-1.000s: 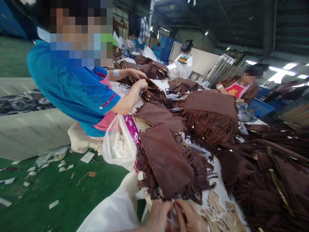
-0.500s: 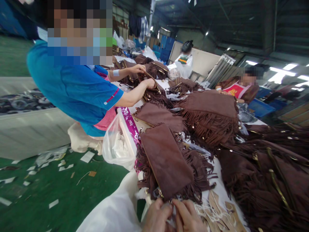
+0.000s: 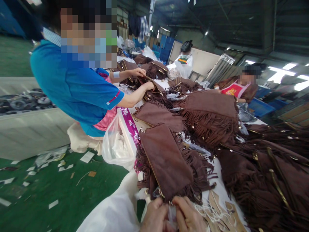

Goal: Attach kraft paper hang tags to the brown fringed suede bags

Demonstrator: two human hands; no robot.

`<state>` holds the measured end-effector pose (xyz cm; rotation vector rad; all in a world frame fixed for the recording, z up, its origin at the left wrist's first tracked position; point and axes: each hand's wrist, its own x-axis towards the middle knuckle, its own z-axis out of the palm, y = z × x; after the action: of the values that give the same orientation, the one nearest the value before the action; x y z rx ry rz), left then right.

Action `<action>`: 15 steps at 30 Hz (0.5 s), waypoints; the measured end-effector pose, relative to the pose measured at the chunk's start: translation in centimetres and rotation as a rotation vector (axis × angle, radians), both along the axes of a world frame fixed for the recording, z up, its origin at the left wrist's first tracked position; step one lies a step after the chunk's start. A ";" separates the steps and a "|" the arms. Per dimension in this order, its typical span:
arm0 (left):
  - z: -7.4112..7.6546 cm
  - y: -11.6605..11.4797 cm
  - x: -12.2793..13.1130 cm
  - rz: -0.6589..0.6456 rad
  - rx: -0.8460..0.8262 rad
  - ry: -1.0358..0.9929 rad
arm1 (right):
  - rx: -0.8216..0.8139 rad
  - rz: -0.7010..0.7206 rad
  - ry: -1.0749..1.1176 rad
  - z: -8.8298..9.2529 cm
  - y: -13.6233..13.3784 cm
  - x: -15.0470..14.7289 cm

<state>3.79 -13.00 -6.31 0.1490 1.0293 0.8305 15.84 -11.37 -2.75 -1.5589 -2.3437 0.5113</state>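
At the bottom edge of the head view my left hand point(image 3: 154, 217) and my right hand point(image 3: 189, 216) meet, fingers pinched together on a small pale piece at the near corner of a brown suede fringed bag point(image 3: 166, 159). What the fingers hold is mostly hidden. A metal ring on the bag point(image 3: 158, 192) sits just above my fingertips. The bag lies flat on the white-covered table point(image 3: 218, 190), its fringe spread to both sides.
Several more brown fringed bags point(image 3: 210, 112) pile across the table. Paper tags with white strings point(image 3: 222, 212) lie to my right. A person in a blue shirt point(image 3: 77, 87) handles bags at left; two other people work farther back. A plastic bag point(image 3: 116, 146) hangs off the table's edge.
My hands have edged slightly up toward the bag's corner, still pinched together. The person in blue has shifted a little to the right while handling a bag.
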 end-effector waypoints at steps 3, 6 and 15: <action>0.5 0.3 0.1 -0.017 -0.009 0.019 | -0.022 -0.010 0.062 -0.2 0.0 0.3; 0.8 0.6 0.0 -0.046 -0.046 -0.023 | -0.032 -0.038 0.084 -0.3 -0.2 0.3; 1.4 1.1 -0.2 -0.110 0.062 -0.021 | -0.034 -0.105 0.175 -0.2 -0.2 -0.2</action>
<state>3.59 -11.86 -4.89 0.2474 0.9675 0.7633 15.64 -11.53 -2.97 -1.5738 -2.1227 0.6377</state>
